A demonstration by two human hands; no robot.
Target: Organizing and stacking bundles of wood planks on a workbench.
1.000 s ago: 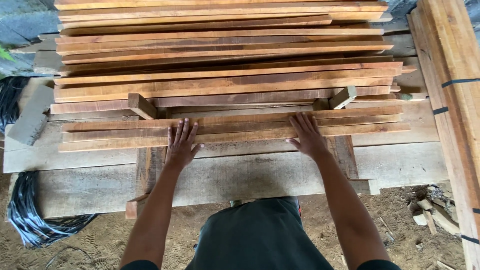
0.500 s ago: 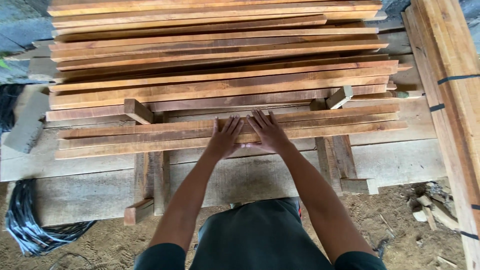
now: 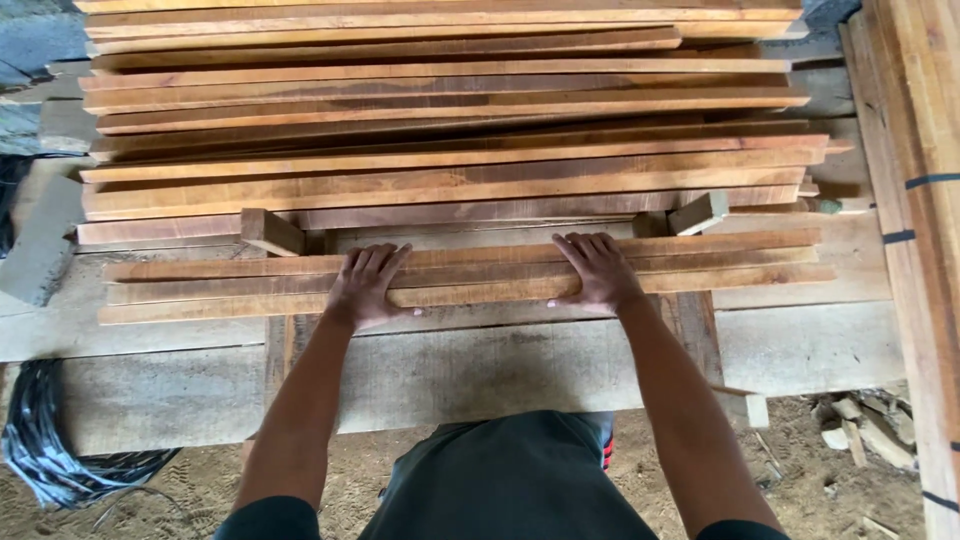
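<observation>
Left hand: the left hand [image 3: 366, 288] lies flat, palm down, fingers spread and pointing toward 12 o'clock, pressed on the near slats [image 3: 470, 275]. It clamps nothing; it only rests on top.
Right hand: the right hand [image 3: 600, 272] lies flat in the same way on the same slats, at 3 o'clock of the left one. The two hands are well apart, with bare wood between them.
Near slats: about three long, thin reddish strips lie side by side, running from 9 to 3 o'clock, their ends roughly even. They sit on the pale grey planks [image 3: 480, 370] at the front of the bench.
Main stack: at 12 o'clock of the hands, the big stack of slats [image 3: 450, 130] is laid in many layers, already built up, and fills the upper half of the view.
Spacers: a short wood block [image 3: 270, 232] stands at 10 o'clock of the left hand, another block [image 3: 698, 212] at 1 o'clock of the right hand, both just beside the stack's front edge.
Progress: as a judgement, most of the stacking looks done; the near slats are gathered and levelled but not yet on the stack.
Surroundings: a coil of black cable [image 3: 60, 450] lies on the dirt at 8 o'clock; strapped pale boards [image 3: 920, 200] run along 3 o'clock; wood scraps [image 3: 860, 430] lie at 4 o'clock.
</observation>
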